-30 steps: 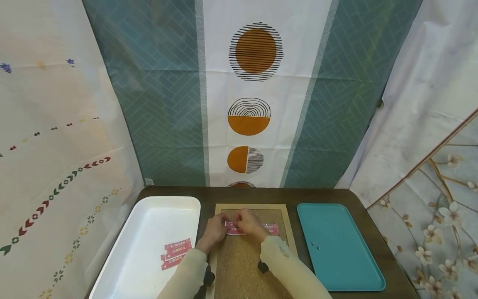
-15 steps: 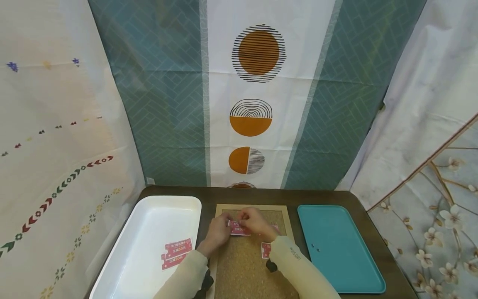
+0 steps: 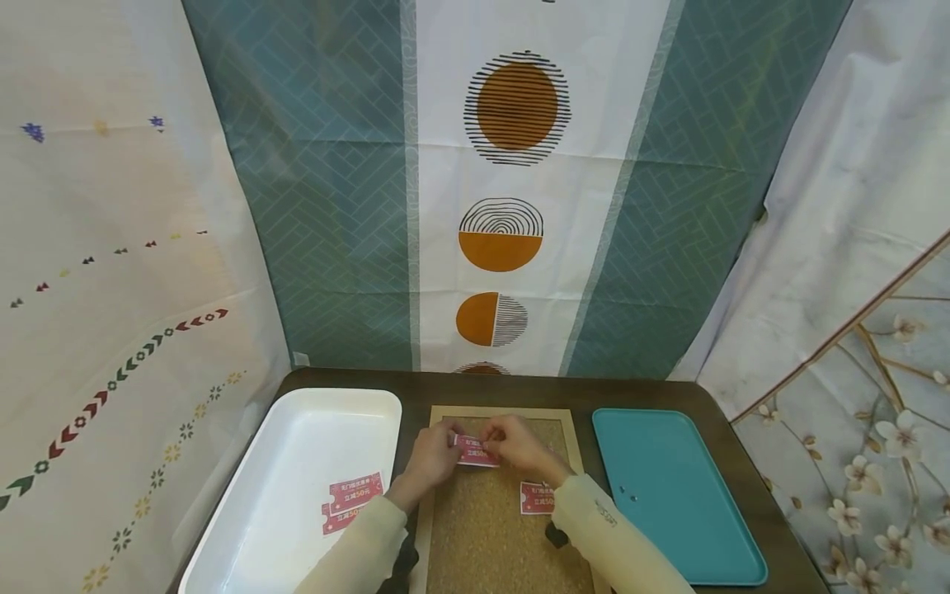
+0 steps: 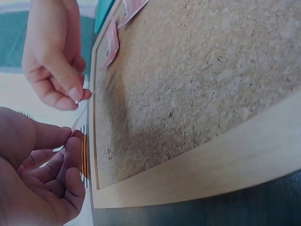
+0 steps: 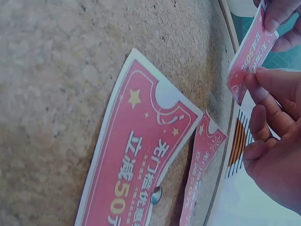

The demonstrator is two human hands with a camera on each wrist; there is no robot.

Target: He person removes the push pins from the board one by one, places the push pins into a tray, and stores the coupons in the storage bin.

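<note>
My left hand (image 3: 432,454) pinches the left end of a pink coupon (image 3: 473,451), raised off the upper part of the cork board (image 3: 490,536). At the coupon's other end is my right hand (image 3: 519,445), thumb and forefinger together. A small pale tip, apparently a thumbtack (image 4: 76,101), peeps out between them in the left wrist view. Two more pink coupons lie against the cork. The nearer coupon (image 5: 131,155) carries a silver thumbtack (image 5: 156,195) at its edge; the farther coupon (image 5: 201,160) is covered by my right hand in the head view.
Left of the board stands a white tray (image 3: 282,495) holding two overlapping coupons (image 3: 355,492). On the right, a teal tray (image 3: 683,495) bears a few small metal tacks (image 3: 627,492). A patterned curtain (image 3: 490,181) hangs behind the dark table (image 3: 534,392).
My right hand has shifted right along the held coupon and its forearm has swung right, uncovering the nearer coupon on the board. My left hand keeps its pinch.
</note>
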